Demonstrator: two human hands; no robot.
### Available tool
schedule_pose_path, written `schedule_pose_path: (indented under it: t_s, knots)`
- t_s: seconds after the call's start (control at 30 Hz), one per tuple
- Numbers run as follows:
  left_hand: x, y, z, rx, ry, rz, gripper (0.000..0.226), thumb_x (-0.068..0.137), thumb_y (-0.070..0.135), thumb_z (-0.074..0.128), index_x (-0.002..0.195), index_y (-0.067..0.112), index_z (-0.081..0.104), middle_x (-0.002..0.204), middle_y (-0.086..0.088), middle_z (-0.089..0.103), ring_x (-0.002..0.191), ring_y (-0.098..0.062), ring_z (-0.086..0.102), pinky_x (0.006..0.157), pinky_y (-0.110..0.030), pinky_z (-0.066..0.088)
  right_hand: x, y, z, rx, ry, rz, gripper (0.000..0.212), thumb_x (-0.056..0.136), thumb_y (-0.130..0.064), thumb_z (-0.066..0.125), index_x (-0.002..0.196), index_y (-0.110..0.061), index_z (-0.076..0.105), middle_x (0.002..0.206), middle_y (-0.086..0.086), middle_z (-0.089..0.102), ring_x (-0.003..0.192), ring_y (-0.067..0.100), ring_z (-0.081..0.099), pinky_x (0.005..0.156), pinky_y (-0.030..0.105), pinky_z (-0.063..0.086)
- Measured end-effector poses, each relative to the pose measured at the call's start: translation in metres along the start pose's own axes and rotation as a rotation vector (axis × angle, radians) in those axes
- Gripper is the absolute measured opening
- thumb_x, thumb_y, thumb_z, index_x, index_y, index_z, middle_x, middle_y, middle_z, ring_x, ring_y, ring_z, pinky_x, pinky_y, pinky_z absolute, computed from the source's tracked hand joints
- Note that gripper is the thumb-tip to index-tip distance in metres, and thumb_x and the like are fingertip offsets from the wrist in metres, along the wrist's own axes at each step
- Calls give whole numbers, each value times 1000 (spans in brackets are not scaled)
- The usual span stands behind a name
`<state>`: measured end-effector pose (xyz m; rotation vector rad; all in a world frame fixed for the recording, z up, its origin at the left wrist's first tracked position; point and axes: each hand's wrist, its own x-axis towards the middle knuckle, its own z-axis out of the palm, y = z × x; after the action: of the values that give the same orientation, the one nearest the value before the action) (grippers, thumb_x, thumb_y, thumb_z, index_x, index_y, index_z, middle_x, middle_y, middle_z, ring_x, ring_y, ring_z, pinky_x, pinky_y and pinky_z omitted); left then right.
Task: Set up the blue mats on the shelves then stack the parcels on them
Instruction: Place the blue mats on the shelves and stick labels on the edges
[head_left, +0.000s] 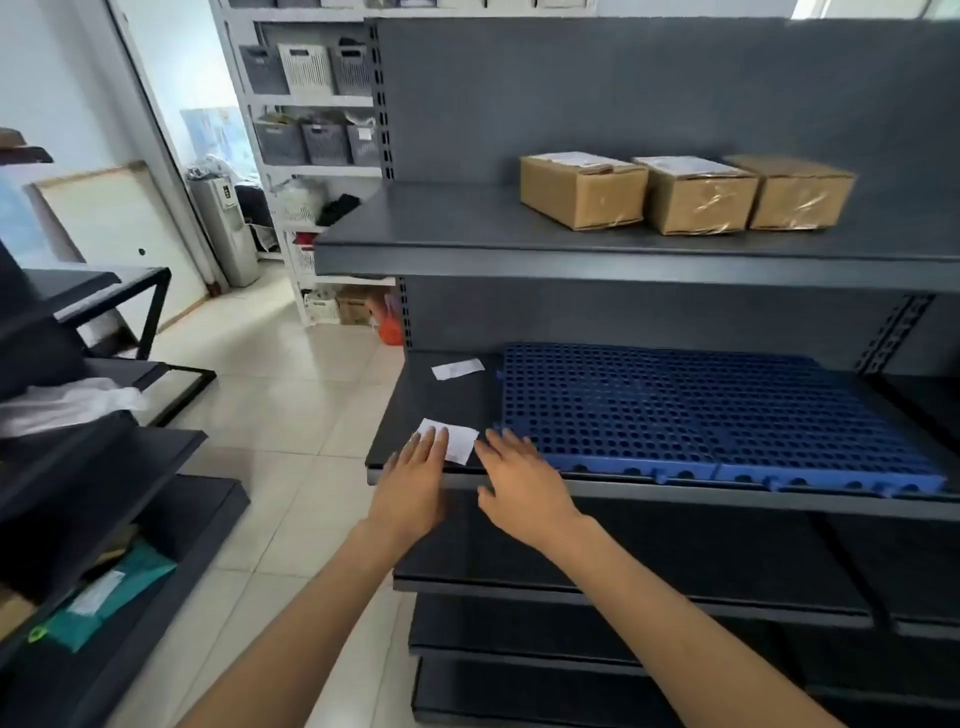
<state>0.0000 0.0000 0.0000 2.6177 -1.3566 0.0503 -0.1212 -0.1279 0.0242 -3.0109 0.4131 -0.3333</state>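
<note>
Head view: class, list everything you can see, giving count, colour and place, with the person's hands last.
mats: two it seems, blue, side by side on the middle shelf
parcels: three, brown, in a row on the upper shelf
slips: two, white, middle shelf, left of the mats
shelf unit: one, dark grey, ahead
baskets: several, grey and white, on the white rack behind
dispenser: one, grey, on the floor left of the rack
left hand: one, open, fingers on the near slip
right hand: one, open, at the mats' near left corner
</note>
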Motion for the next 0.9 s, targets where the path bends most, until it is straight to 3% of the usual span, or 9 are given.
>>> schedule_pose_path:
  t_s: [0.13,0.23,0.33,0.5,0.57,0.63,0.77,0.83,0.9]
  knots:
    - [25,-35,14,-55,-126,26,84,89,26,57,155,19,6,163,-2,9,150,-23,7,120,-45,8,40,-11,30,20,-58,3,65,93,-26,51,149,-10,22,158,9,20,147,26,11,118,37,1]
    - [31,-44,20,10,-31,81,63,84,23,59,144,22,42,134,-7,51,123,-32,47,106,-46,33,57,-17,52,34,-100,5,65,92,-26,55,148,-13,23,156,8,25,145,24,16,118,37,1]
    - [36,-48,16,47,50,99,40,77,18,65,117,22,64,105,-4,57,99,-29,54,84,-38,43,67,-17,64,12,-101,-7,52,95,-17,53,143,-11,36,154,8,32,144,23,22,119,35,5]
    - [39,-33,5,-48,173,244,20,77,8,70,91,21,77,91,0,69,80,-24,62,63,-29,45,59,-5,54,52,-91,48,43,93,-5,54,133,-17,52,139,5,53,134,28,42,108,39,35]
    - [44,-18,-3,-116,272,282,24,71,0,75,87,18,77,88,3,73,74,-21,65,56,-26,48,48,6,31,81,101,16,44,81,-2,69,122,-17,63,125,2,65,117,21,59,97,34,47]
    - [56,7,-9,-182,374,349,29,70,-3,75,92,17,77,93,3,74,77,-20,67,61,-27,54,36,28,12,96,318,-20,43,63,1,82,101,-15,74,103,-2,73,93,13,70,86,28,55]
    - [86,80,-11,-232,462,487,34,72,-4,71,103,8,74,106,-4,73,91,-25,69,74,-32,58,6,91,-22,55,402,39,55,55,7,83,107,-8,73,111,5,72,107,20,67,93,38,54]
    - [98,115,-1,-227,381,549,35,75,-2,69,109,7,72,114,-7,72,104,-27,67,86,-39,56,-13,122,-31,7,378,104,52,59,11,79,107,-7,72,111,6,72,108,24,67,97,40,50]
    - [106,142,17,-214,143,541,42,89,11,60,130,13,61,138,-2,57,134,-23,46,113,-40,35,-34,149,-29,11,264,160,52,64,14,71,111,-8,71,116,7,69,113,26,63,107,40,38]
